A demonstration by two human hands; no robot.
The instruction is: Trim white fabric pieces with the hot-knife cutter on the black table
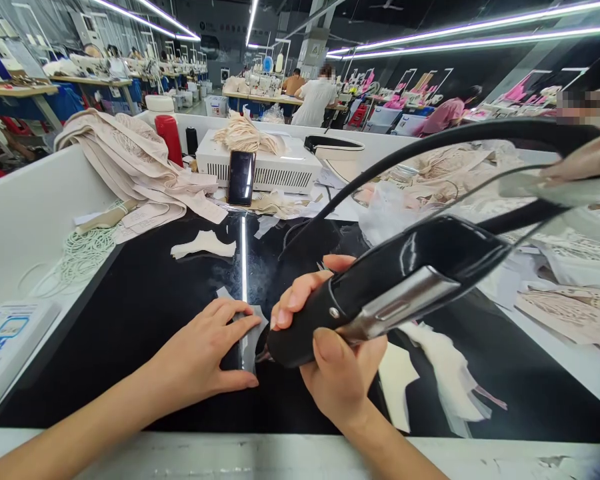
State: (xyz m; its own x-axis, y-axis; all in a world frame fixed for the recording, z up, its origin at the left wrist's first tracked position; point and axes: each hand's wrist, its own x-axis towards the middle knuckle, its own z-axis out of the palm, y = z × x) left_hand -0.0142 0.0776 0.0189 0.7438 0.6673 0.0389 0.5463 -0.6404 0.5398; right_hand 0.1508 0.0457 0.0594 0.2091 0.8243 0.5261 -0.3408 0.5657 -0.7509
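My right hand (340, 373) is wrapped around a black corded handheld tool (375, 280) with a silver metal lever along its side. The tool tilts, its rounded nose low and pointing left, just above the black work surface (145, 360). My left hand (210, 347) lies with fingers stretched and thumb apart, fingertips pressing on a thin translucent grey strip (251, 343). The tool's small tip is close to the strip's right edge; I cannot tell whether they touch. A cream cut piece (205, 245) rests behind my left hand. More cream pieces (445, 363) lie right of my right hand.
A thick black cable (430, 141) arches across the right side. Behind stand a phone (241, 178), a vented white box (285, 167) and a red bottle (169, 140). Beige fabric (130, 147) and pale green cord (87, 250) lie left. Lace pieces (575, 310) pile at right. People work beyond.
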